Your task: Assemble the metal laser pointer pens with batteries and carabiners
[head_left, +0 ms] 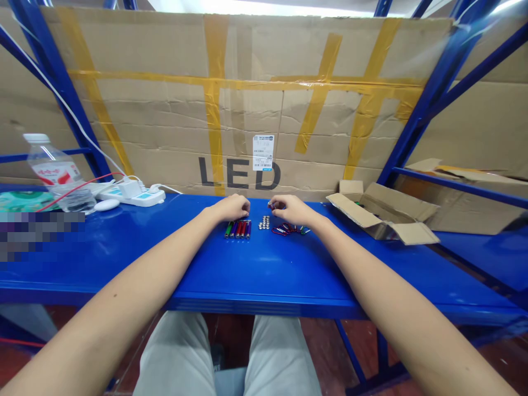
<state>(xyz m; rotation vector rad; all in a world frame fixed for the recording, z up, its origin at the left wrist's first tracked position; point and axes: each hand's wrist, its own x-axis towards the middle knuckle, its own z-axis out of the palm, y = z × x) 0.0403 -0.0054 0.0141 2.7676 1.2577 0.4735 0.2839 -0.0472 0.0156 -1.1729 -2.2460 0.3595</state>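
- Coloured tubes (pixel 238 230) are lying in a row on the blue table (pixel 268 275); a careless brush could roll them.
- Silver discs (pixel 267 223) are sitting between tubes and clips (pixel 291 229); a sideways drag could scatter them.
- The left hand (pixel 231 207) is curling by the tubes' far ends, grip hidden.
- The right hand (pixel 290 208) is pinching a small piece (pixel 271 205), which a loosening hold could drop.

Right grip (pixel 292 208) holds a small reddish piece (pixel 271 205) — left grip (pixel 231 207) beside coloured tubes (pixel 238 229).
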